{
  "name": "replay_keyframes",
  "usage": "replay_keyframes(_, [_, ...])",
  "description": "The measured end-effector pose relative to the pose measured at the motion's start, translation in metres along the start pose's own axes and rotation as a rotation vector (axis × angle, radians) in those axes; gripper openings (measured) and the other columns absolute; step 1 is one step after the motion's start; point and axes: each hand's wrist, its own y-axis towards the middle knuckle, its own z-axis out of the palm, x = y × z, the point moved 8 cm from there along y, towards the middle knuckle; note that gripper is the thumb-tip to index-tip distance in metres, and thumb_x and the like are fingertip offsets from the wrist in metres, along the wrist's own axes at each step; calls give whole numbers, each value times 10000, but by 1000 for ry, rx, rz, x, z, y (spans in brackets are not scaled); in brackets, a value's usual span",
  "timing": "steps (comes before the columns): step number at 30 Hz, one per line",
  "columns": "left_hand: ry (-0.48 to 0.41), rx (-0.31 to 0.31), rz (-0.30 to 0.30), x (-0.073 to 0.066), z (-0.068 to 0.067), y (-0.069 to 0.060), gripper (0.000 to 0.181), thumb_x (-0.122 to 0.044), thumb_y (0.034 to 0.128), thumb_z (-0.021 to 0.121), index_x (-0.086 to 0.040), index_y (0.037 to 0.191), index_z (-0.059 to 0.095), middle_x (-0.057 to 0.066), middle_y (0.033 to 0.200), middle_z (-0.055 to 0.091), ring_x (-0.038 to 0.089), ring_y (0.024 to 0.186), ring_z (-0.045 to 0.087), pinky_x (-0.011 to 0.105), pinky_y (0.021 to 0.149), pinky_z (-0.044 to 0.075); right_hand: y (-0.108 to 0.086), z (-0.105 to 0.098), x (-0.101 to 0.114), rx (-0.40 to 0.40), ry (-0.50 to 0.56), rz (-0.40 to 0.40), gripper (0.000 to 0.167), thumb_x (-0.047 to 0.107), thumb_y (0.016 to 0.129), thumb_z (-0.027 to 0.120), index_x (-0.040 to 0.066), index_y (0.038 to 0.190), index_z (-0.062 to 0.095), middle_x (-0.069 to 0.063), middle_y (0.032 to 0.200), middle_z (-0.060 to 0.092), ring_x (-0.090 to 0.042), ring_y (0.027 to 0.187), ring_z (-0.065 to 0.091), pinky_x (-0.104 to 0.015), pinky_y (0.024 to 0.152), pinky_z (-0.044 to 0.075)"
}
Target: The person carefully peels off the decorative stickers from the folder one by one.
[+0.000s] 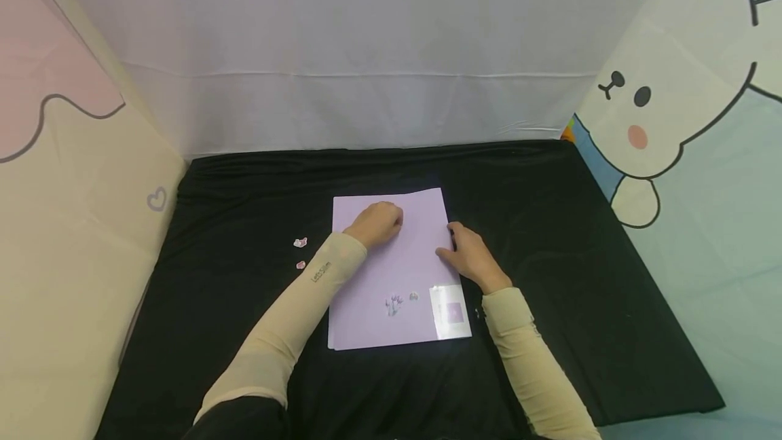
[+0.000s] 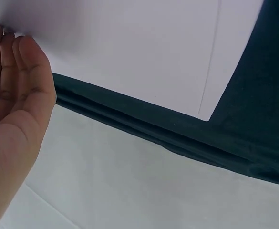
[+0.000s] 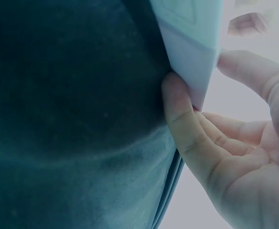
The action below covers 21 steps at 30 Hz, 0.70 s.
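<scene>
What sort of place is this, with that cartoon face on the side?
Probably a small curtained-off craft or filming corner, though I can't be sure. A plain white hanging and a cartoon-printed sheet enclose a black cloth, on which a lilac folder lies.

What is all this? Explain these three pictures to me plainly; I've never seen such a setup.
No robot here: just a person's two bare hands. The wide picture comes from a camera worn on the head; the two close ones come from cameras on the wrists, each watching its own hand. On a black cloth lies a flat, rectangular, pale purple folder, with two small pink-and-white pieces to its left. The right hand holds the folder's right edge between thumb and fingers. The left hand has its bunched fingertips on the folder's upper part; whether they pinch anything is unclear.
</scene>
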Motion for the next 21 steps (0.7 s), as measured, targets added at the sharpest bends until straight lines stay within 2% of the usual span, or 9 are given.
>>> replay_keyframes(5, [-22,68,-36,2,1,4,75,-74,937,658,-82,935,733,42,940,700,184,872,614,320,825,506,1,0,-2,2,5,10,606,158,927,713,-83,1403,426,-290,1277,578,-376,1085,623,-505,895,526])
replay_keyframes(9, [-9,80,-27,1,0,3,86,-55,937,631,-75,914,712,43,895,662,186,843,583,316,802,495,2,0,-2,0,3,8,610,157,929,712,-81,1407,418,-290,1286,573,-379,1090,623,-507,893,527])
replay_keyframes(16, [6,5,43,-1,-4,-3,139,-65,939,577,-74,833,665,25,757,553,171,708,517,297,665,467,2,1,-3,15,14,26,615,171,932,710,-75,1412,416,-287,1302,567,-380,1105,619,-511,895,526])
replay_keyframes(21, [-6,-48,32,11,-13,-11,164,-49,929,569,-73,786,646,26,726,543,175,676,512,307,637,465,1,2,-4,22,26,37,623,176,937,703,-69,1426,405,-287,1329,550,-382,1127,606,-516,910,517])
